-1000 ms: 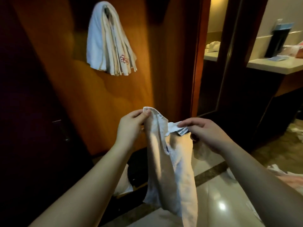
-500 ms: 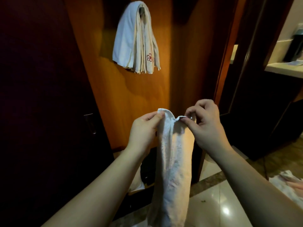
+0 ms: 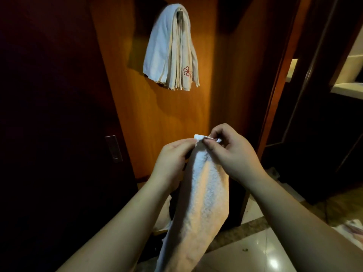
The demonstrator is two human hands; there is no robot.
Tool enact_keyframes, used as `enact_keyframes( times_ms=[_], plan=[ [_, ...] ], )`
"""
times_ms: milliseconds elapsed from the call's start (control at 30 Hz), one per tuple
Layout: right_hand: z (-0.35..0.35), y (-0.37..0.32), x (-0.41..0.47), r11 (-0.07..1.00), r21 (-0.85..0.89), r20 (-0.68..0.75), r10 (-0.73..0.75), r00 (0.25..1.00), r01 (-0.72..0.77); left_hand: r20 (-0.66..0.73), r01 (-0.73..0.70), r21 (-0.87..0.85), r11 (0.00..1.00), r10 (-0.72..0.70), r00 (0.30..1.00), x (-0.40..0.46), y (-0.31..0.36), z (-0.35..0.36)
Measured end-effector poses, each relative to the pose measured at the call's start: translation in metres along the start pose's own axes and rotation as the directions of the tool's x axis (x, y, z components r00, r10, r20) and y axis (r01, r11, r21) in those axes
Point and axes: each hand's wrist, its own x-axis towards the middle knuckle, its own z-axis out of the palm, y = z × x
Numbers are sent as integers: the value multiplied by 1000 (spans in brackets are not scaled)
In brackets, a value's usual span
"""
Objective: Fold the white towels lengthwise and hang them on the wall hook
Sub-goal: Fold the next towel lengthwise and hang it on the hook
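A white towel (image 3: 202,197) hangs as a narrow folded strip in front of me. My left hand (image 3: 172,163) pinches its top edge from the left. My right hand (image 3: 231,154) pinches the same top edge from the right, fingertips almost meeting the left hand's. Higher up, several folded white towels (image 3: 170,50) hang over the wall hook (image 3: 179,13) on the orange wooden panel; one bears a red embroidered mark. Most of the hook is covered by them.
A dark door with a metal handle plate (image 3: 114,147) stands at the left. A dark doorway frame (image 3: 279,91) rises at the right, with a pale counter (image 3: 347,89) beyond. More cloth (image 3: 353,228) lies on the glossy tiled floor at the lower right.
My hands have drawn together at the towel's top, narrowing it into a tighter strip. The view has swung right and nearer the wall, so the hung towels sit more central.
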Motion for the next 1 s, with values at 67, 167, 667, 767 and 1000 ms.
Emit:
enact_keyframes(
  times_ms=[67,167,667,767,1000],
  plan=[
    [-5,2,0,1000,-18,9,11,1000,-11,-20,-4,-17,1000,4,1000,2,0,2],
    [-8,6,-2,999,-25,47,29,998,-28,-2,-19,-3,1000,19,1000,4,1,8],
    [-29,17,-7,997,65,26,40,999,-41,6,6,-229,973,-5,1000,6,-3,36],
    [-32,18,-9,999,18,21,27,999,-27,11,-11,-200,980,14,1000,4,-1,39],
    [-35,17,-8,1000,-28,-18,10,1000,-10,1,-36,-130,991,37,999,-2,0,45]
  ],
)
